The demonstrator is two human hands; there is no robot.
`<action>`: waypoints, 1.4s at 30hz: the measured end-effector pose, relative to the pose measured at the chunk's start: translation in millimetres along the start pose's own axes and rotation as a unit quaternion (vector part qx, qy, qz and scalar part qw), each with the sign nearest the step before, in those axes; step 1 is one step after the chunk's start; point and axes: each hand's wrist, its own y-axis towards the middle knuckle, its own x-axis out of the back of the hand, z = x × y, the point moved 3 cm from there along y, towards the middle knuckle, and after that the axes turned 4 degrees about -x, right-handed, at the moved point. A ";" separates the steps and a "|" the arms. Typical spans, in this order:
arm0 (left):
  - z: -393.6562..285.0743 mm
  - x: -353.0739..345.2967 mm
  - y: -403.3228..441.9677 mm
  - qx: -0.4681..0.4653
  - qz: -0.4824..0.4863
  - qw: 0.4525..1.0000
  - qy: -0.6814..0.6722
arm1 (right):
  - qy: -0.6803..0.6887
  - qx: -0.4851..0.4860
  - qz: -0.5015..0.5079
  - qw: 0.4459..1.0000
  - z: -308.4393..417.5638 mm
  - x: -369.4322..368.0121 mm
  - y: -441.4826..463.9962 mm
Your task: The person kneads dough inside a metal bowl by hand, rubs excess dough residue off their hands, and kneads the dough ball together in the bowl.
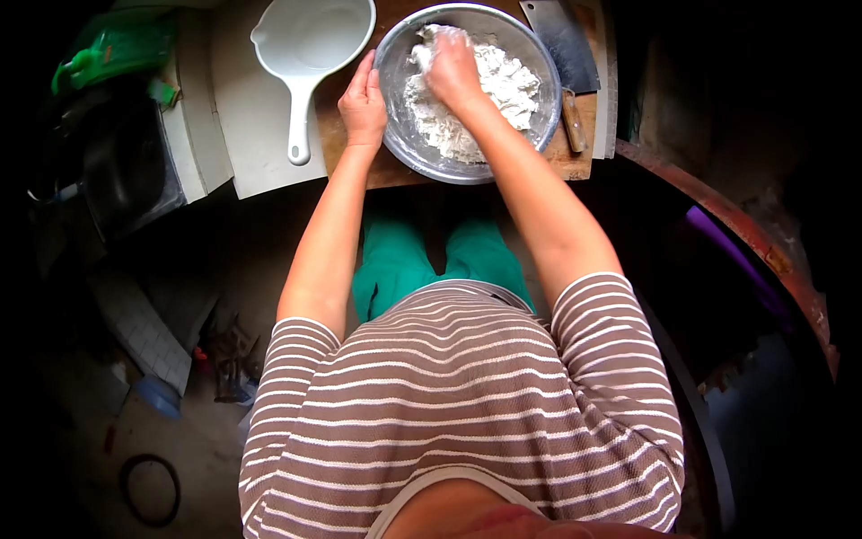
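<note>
Working into the floury mix [505,85] with my right hand [452,67], and here's the scene: the metal bowl [391,135] sits on the wooden board [395,171], at the far side of my view, straight ahead of me. My right fingers dip into the far-left part of the mix, bent and whitened; they're blurred, so I can't tell whether they close on a lump. Over at the bowl's left side, my left hand [363,110] lies with fingers released and stretched, pointing away from me along the outer wall.

Things crowd in on both flanks! Left of my left hand there's the white dipper [310,40], its cup beyond and its handle running back toward me. On the right, close by the rim, lies the cleaver [564,45], blade away, wooden handle [573,121] angled toward me. My right forearm [521,180] crosses the near-right rim and hides part of the mix.

And the bowl itself? Mouth up, round rim, about as long one way as the other. The crumbly mix inside stretches from far left toward near right.
</note>
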 end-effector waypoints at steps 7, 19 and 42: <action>-1.7 -1.5 -2.3 0.032 -0.015 0.999 -0.015 | -0.001 0.143 0.218 0.965 5.3 10.1 -93.1; 1.5 0.6 -6.8 0.018 -0.008 0.999 -0.046 | 0.143 -0.077 0.011 0.987 34.1 -10.2 -17.4; -0.9 0.7 -7.5 0.048 -0.006 0.998 -0.032 | -0.147 0.061 0.256 0.954 -40.1 66.0 -41.2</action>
